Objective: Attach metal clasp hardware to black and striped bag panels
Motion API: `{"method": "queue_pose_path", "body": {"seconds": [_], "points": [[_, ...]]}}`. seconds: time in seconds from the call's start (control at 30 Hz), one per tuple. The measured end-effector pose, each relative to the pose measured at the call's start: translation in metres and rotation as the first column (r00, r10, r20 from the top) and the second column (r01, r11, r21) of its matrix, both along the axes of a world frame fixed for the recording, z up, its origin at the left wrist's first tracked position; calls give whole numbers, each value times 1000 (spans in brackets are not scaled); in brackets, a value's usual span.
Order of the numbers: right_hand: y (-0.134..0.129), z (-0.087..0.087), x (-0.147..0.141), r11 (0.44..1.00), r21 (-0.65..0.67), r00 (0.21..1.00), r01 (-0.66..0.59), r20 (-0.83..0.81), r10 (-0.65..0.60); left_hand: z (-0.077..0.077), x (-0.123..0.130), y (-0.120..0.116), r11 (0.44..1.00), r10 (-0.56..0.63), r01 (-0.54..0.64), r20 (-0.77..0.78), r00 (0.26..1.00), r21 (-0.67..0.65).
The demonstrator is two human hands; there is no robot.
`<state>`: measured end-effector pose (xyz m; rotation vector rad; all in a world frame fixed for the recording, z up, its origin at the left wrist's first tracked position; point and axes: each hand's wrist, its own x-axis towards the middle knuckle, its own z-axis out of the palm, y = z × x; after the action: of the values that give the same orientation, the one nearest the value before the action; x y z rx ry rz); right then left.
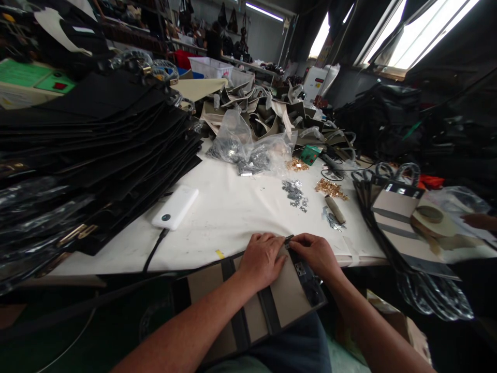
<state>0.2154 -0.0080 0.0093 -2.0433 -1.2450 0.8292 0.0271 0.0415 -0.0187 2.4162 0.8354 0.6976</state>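
A beige panel with dark bands (289, 290) lies across the lap and against the table's front edge. My left hand (264, 259) rests on its upper part, fingers bent over the far edge and thumb toward the right. My right hand (313, 253) is at the panel's top right corner, thumb and index finger pinched at a small dark piece (288, 241) on the edge. A square metal plate (300, 268) shows on the dark end strip below the right hand.
Stacked black panels (116, 134) fill the left. A white power bank (176, 207), metal plates (295, 194), brass pieces (331, 189) and a brown rod (335, 209) lie on the white table (229, 207). Banded panels (399, 207) stand right; another person's hand (480, 221) shows beyond.
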Motion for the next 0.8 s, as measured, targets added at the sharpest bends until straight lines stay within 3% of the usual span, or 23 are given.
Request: {"method": "queue_pose_path", "body": {"seconds": [0.2,0.43,0.57,0.8], "points": [[3,-1,1,1000,11,999,-13,38,12,1,0,0,1000,-7,7,-1,1000,-12],[1,0,-1,1000,-8,958,-29,286,30,3,-1,0,1000,-25,25,-8,1000,3],[-3,-3,-2,999,37,958,-12,286,0,3,-1,0,999,-29,29,-7,1000,18],[-4,-2,0,999,2,975,-34,220,33,5,-3,-1,1000,-20,20,-17,1000,8]]}}
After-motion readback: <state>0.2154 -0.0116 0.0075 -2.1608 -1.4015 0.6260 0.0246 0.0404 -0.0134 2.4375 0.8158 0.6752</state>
